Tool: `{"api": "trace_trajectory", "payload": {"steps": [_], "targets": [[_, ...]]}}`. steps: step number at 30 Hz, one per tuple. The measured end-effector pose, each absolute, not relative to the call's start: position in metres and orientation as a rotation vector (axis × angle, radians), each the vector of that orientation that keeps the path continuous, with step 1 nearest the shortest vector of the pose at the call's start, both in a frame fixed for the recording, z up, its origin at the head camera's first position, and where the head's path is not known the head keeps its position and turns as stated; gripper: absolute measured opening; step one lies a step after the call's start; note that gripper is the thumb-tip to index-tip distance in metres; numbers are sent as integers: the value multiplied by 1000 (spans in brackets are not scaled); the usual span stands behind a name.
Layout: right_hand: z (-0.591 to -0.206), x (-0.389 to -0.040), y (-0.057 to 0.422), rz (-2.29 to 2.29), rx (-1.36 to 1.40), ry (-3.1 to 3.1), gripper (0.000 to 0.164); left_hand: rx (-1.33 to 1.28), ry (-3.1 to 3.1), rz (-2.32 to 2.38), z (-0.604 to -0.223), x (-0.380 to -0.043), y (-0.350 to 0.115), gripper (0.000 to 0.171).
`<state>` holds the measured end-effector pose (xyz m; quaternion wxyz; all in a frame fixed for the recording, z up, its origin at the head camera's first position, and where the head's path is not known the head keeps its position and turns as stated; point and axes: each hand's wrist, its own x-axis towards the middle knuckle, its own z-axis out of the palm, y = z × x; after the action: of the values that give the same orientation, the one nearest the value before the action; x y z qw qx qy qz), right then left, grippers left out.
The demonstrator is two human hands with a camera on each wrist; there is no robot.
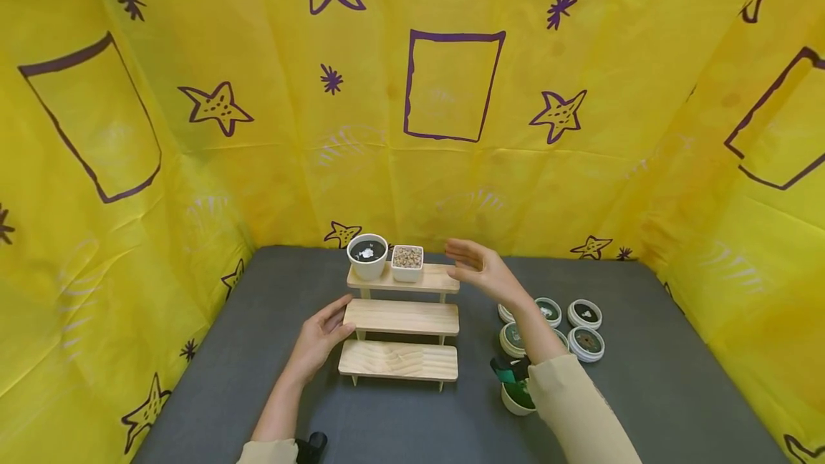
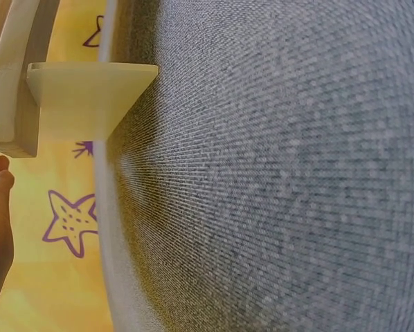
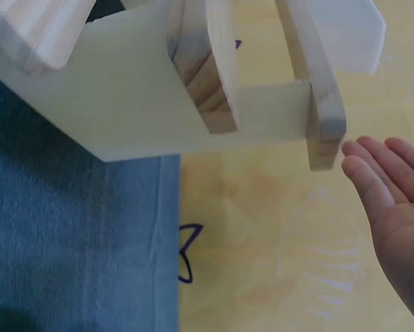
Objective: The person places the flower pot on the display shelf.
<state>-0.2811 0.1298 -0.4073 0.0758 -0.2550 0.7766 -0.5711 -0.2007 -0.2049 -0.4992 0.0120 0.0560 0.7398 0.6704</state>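
Three-tier wooden stand [image 1: 398, 360] on grey table [image 1: 277, 285], shelves' long axis running 9 to 3 o'clock in head view. Left hand [image 1: 317, 339] nearer: at left end of middle shelf [image 1: 401, 317], stand toward its 3 o'clock; fingers extended, relaxed, apparently touching edge. Right hand [image 1: 480, 271] empty, fingers outstretched, just beside right end of top shelf [image 1: 441, 278], stand toward its 8 o'clock. Round cup [image 1: 369, 268], square pot [image 1: 407, 275] on top shelf.

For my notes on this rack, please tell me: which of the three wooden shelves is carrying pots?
The top shelf, at the back: it alone carries pots, a round white pot and a square white pot.
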Motion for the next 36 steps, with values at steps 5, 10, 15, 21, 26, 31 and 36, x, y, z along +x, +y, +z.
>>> {"api": "trace_trajectory", "payload": {"steps": [5,10,15,21,26,31,36], "targets": [[-407,-274,143,-1709,-749,2355,60,161,2314,2083,-501,-202,-205,63],[-409,-266,155,-1692,-724,2364,62,115,2318,2078,-502,-201,-204,63],[-412,-256,169,-1650,-731,2358,61,108,2331,2072,-503,-201,-204,63],[-418,-245,186,-1593,-790,2378,53,112,2343,2072,-502,-202,-202,62],[-425,-238,196,-1545,-802,2367,48,102,2330,2077,-502,-203,-203,62],[-433,-234,206,-1539,-848,2271,47,101,2329,2080,-502,-203,-204,62],[-444,-230,217,-1562,-941,2172,48,101,2334,2070,-503,-203,-204,62]]}}
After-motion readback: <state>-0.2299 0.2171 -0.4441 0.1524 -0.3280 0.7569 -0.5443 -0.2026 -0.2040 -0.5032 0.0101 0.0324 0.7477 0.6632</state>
